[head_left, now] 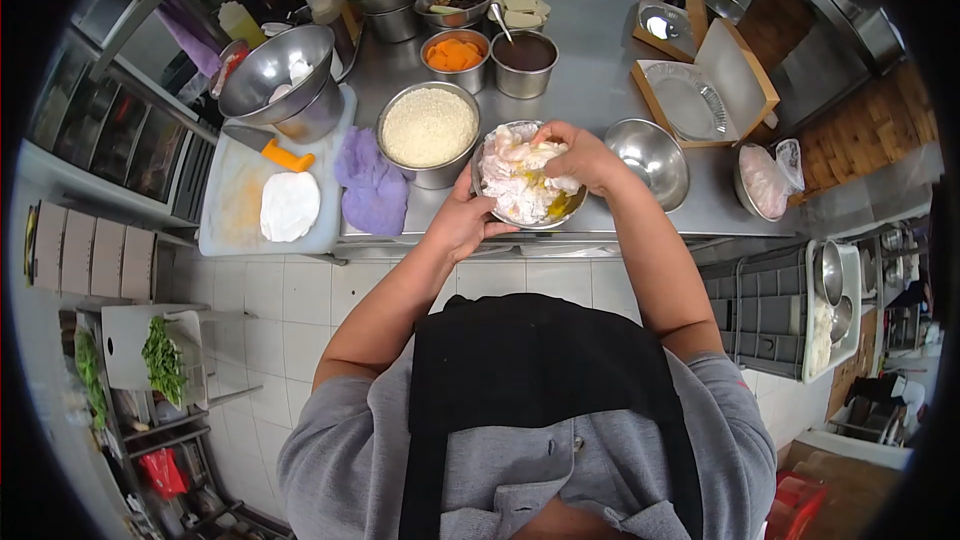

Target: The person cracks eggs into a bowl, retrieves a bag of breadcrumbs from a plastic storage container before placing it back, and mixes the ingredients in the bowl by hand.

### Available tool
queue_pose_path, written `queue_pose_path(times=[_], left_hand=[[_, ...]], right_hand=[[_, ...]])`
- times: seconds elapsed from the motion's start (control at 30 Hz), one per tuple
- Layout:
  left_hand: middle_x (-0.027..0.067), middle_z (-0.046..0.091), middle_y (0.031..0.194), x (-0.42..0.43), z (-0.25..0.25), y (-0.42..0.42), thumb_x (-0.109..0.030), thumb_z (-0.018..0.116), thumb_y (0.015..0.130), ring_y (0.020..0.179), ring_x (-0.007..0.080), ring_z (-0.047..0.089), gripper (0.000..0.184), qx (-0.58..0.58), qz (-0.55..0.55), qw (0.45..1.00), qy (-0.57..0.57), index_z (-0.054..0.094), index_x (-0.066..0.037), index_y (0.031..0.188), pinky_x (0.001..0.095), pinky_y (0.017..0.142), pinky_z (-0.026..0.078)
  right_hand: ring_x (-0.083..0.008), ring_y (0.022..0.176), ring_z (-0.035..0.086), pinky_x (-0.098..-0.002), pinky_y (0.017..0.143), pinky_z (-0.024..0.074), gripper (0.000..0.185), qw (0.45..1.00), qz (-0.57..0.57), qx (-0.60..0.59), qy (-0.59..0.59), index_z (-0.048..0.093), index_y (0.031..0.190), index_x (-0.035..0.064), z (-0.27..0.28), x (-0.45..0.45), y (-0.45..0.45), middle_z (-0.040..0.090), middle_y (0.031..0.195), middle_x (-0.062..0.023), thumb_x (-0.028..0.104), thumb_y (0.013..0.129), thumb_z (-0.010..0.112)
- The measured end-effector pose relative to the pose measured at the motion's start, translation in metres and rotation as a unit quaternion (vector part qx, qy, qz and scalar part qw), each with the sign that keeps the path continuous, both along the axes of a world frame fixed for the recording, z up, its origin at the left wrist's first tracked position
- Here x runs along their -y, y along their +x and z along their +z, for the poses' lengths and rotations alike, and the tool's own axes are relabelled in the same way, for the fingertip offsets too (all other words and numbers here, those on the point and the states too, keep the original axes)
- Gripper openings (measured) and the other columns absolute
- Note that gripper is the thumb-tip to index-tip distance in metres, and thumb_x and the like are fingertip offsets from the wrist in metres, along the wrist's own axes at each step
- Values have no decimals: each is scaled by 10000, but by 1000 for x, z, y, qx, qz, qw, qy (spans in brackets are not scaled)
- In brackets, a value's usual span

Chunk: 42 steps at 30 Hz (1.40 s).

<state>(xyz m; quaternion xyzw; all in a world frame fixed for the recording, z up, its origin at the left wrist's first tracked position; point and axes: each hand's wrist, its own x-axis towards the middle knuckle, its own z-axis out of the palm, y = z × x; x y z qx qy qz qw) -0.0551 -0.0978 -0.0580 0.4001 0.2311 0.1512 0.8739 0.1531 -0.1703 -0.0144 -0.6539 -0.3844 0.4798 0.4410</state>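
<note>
A metal bowl [570, 216] with pale, floury pieces [518, 176] and some yellow liquid stands at the front edge of the steel counter. My left hand [464, 216] grips this bowl's left rim, fingers wrapped round it. Reaching in from the right, my right hand [582, 158] has its bent fingers on the pale pieces and holds some of them. Left of the bowl is a metal pot of white crumbs [430, 128]. An empty metal bowl [647, 164] sits just to the right.
A purple cloth [372, 180] lies beside a white cutting board [222, 212] with an orange-handled knife [287, 156]. Behind are pots of orange slices [454, 54] and dark sauce [524, 56]. Foil trays in boxes [686, 100] stand back right; a bagged bowl [765, 180] is far right.
</note>
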Motion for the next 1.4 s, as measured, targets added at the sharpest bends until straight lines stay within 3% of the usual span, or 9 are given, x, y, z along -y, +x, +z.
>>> queue_pose_path(times=[0.2, 0.43, 0.63, 0.73, 0.83, 0.93, 1.0, 1.2, 1.4], left_hand=[[107, 415, 1333, -6, 0, 0, 39, 435, 853, 1099, 287, 556, 677, 2, -12, 1000, -18, 193, -228, 1426, 409, 761, 578], [118, 432, 1315, -13, 4, 1, 49, 440, 844, 1093, 279, 563, 663, -17, -30, 999, -3, 211, -198, 1415, 407, 772, 574], [100, 466, 1290, -26, -5, -1, 45, 448, 827, 1082, 261, 571, 665, -8, -53, 998, -15, 236, -195, 1411, 410, 752, 572], [107, 471, 1287, -29, -7, -2, 36, 453, 829, 1081, 260, 573, 652, -2, -63, 998, -16, 242, -180, 1407, 415, 757, 569], [112, 469, 1288, -24, 1, -2, 20, 457, 837, 1077, 260, 575, 643, 9, -64, 998, -8, 239, -179, 1409, 418, 760, 567], [111, 465, 1291, -22, -1, -2, 7, 458, 844, 1070, 258, 577, 647, 8, -59, 998, -3, 226, -190, 1415, 416, 756, 567], [107, 464, 1293, -22, -2, 0, 4, 459, 846, 1066, 256, 579, 653, 5, -60, 998, -2, 218, -198, 1419, 414, 752, 569], [89, 468, 1289, -17, 6, 1, 20, 464, 835, 1061, 258, 580, 683, -7, -62, 998, 7, 215, -226, 1422, 411, 744, 570], [121, 442, 1310, -19, 3, 3, 34, 436, 856, 1092, 280, 563, 643, -3, -66, 998, 14, 222, -178, 1424, 425, 776, 569]], right_hand=[[-171, 844, 584, -280, 769, 466, 298, 966, 28, 258, -2, 616, 943, 23, 45, 2, -12, 627, 908, -77, 10, 647, 645], [-189, 809, 609, -301, 748, 477, 257, 947, 31, 319, 2, 647, 920, 10, 67, -11, -25, 652, 879, -97, 59, 667, 650], [-232, 859, 626, -315, 773, 488, 327, 941, 42, 336, 0, 638, 975, 10, 40, -6, -1, 654, 952, -129, 94, 662, 677], [-280, 966, 606, -339, 830, 484, 488, 860, 134, 482, -103, 594, 1055, -8, 24, 2, -3, 632, 1023, -166, 152, 614, 725], [-335, 1058, 560, -362, 883, 464, 702, 849, 205, 445, -196, 501, 1166, -39, 4, -4, -14, 579, 1097, -237, 211, 566, 765], [-336, 1070, 552, -362, 903, 453, 824, 882, 128, 411, -193, 417, 1223, -65, -26, -9, -16, 551, 1120, -259, 189, 531, 785], [-305, 1080, 549, -369, 917, 449, 821, 969, 9, 202, -141, 382, 1253, -43, -34, -3, -13, 524, 1162, -247, 85, 543, 772], [-239, 1068, 562, -360, 902, 475, 711, 984, -36, -174, -11, 396, 1258, -14, -31, 8, -12, 540, 1178, -148, -114, 608, 667], [-212, 956, 617, -312, 831, 510, 570, 985, -56, -161, 9, 505, 1166, -5, -9, 15, -6, 607, 1063, -106, -115, 630, 663]])
